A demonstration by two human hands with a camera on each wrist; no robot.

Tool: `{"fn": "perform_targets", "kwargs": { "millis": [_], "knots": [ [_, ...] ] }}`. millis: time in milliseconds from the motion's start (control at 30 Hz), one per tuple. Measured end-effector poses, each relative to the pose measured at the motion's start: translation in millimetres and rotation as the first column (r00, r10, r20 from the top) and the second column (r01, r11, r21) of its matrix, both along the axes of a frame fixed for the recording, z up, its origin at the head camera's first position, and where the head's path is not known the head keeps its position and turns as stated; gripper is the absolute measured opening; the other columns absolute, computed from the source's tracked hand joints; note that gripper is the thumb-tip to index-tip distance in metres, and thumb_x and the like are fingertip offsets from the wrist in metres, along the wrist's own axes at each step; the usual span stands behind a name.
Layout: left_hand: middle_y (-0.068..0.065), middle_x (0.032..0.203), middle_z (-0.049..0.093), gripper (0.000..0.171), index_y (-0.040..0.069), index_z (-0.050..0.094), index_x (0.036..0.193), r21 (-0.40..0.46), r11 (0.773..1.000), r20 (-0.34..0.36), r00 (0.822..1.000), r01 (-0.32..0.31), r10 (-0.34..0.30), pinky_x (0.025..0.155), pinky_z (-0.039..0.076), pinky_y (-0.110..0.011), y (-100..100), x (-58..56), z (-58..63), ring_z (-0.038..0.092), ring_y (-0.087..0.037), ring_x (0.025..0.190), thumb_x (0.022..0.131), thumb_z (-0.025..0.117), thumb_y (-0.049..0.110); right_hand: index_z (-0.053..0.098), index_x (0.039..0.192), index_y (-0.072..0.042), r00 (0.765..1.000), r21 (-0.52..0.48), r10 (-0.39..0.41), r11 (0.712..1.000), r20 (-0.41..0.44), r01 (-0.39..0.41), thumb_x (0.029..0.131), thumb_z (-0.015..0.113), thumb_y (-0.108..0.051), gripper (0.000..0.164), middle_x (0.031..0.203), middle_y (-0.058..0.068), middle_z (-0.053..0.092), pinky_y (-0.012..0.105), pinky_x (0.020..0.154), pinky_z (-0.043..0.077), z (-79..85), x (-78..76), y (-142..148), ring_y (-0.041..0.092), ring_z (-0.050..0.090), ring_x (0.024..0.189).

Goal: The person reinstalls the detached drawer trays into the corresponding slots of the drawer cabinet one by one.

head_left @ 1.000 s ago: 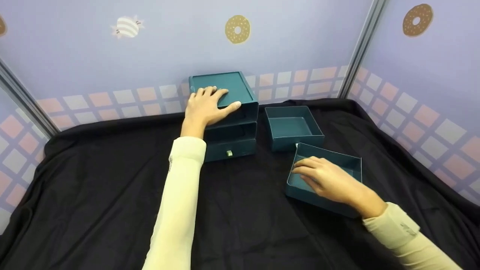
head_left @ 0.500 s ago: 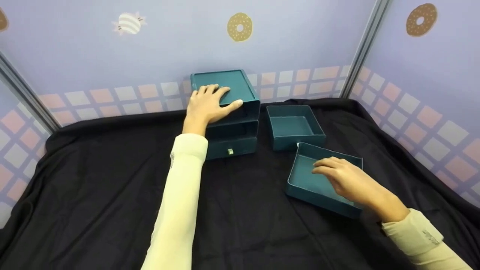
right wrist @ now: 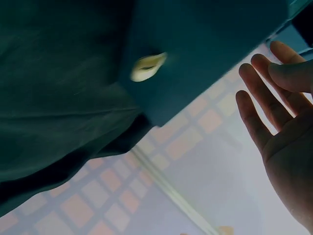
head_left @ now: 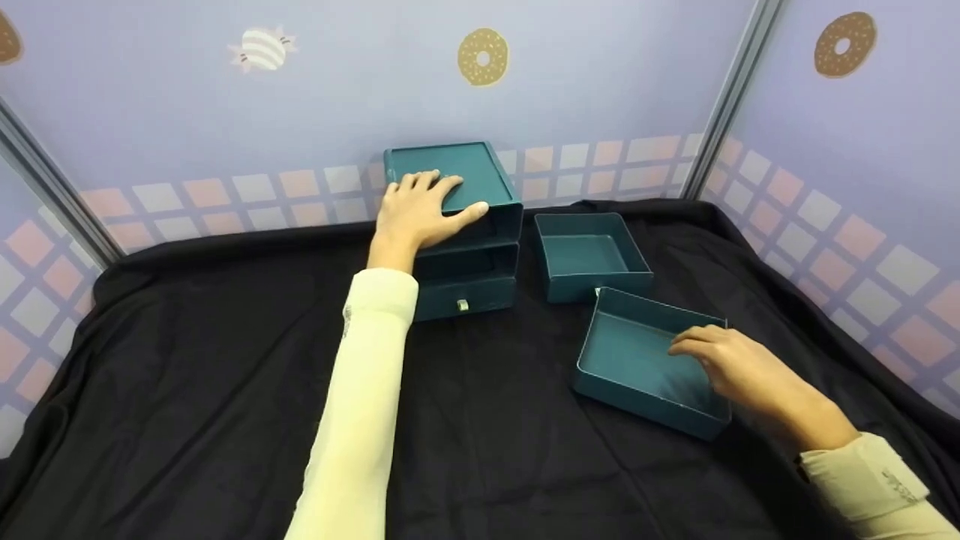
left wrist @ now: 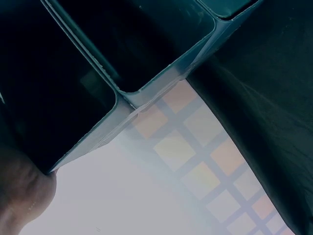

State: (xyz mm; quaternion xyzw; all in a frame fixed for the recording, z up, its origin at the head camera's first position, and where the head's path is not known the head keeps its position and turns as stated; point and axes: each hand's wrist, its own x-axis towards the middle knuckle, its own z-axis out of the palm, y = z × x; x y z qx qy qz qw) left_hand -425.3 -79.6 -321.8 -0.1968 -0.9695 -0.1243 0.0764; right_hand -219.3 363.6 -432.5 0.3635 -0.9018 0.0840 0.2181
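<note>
A teal desktop drawer cabinet stands by the back wall, its two upper slots hollow and a lower drawer with a small pale knob in place. My left hand rests on the cabinet's top, fingers spread, thumb at the front edge. In the left wrist view, part of that hand shows beside the dark slots. Two pulled-out drawers lie to the right: a rear drawer and an angled front drawer. My right hand hovers over the front drawer's right side, holding nothing; its fingers look nearly straight in the right wrist view.
Black cloth covers the table and bunches up along the walls. Printed panels close off the back and sides, joined by metal posts. In the right wrist view a knob sits on a teal drawer face.
My right hand has moved rightward from the left part of the front drawer to its right side. My left hand stays on the cabinet top, and the drawers keep their places.
</note>
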Motion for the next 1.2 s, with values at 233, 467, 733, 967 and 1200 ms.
{"fn": "perform_targets", "kwargs": {
  "millis": [233,467,733,967,1200],
  "knots": [
    [-0.009,0.173,0.029,0.090,0.032,0.036,0.167,-0.011,1.000,0.005,1.000,-0.008,0.008,0.132,0.012,-0.061,1.1,0.1,1.8,0.024,-0.037,0.160,0.096,0.036,0.086,0.082,0.107,-0.014,0.992,0.015,-0.101,0.995,0.073,0.100,0.077,0.063,0.024,0.052,0.111,-0.002,0.075,0.042,0.076,0.062,-0.9,10.8,19.7,0.017,0.071,0.095],
    [-0.008,0.174,0.029,0.089,0.032,0.036,0.167,-0.022,1.000,-0.001,1.000,-0.017,0.017,0.132,0.012,-0.060,0.9,-0.6,4.9,0.024,-0.036,0.160,0.097,0.036,0.086,0.082,0.107,-0.020,0.983,0.026,-0.152,0.988,0.104,0.150,0.080,0.064,0.022,0.053,0.111,-0.007,0.075,0.043,0.077,0.061,-7.2,16.7,25.1,0.016,0.070,0.096],
    [-0.008,0.174,0.028,0.088,0.033,0.036,0.167,-0.009,1.000,0.008,1.000,-0.020,0.020,0.132,0.011,-0.059,1.0,0.5,-1.8,0.023,-0.035,0.161,0.097,0.036,0.085,0.082,0.106,-0.022,0.977,0.023,-0.198,0.980,0.081,0.197,0.074,0.062,0.023,0.059,0.108,-0.012,0.073,0.030,0.077,0.056,-15.6,21.4,34.8,0.011,0.068,0.093],
    [-0.007,0.174,0.029,0.087,0.034,0.036,0.167,-0.015,0.999,-0.007,0.999,-0.038,0.037,0.132,0.013,-0.058,1.4,0.7,-1.7,0.024,-0.035,0.160,0.097,0.036,0.086,0.079,0.100,-0.022,0.982,0.017,-0.173,0.985,0.079,0.172,0.069,0.069,0.022,0.055,0.105,-0.010,0.072,0.035,0.076,0.057,-21.1,19.7,39.1,0.015,0.066,0.096],
    [-0.007,0.174,0.029,0.088,0.034,0.036,0.167,-0.026,0.999,-0.007,0.999,-0.034,0.034,0.132,0.015,-0.058,-0.5,1.9,-0.5,0.025,-0.035,0.160,0.096,0.035,0.087,0.076,0.086,-0.026,0.992,-0.019,-0.115,0.993,0.049,0.116,0.067,0.071,0.021,0.051,0.103,-0.010,0.076,0.007,0.089,0.044,-23.7,17.3,42.5,0.023,0.071,0.104]
  ]
}}
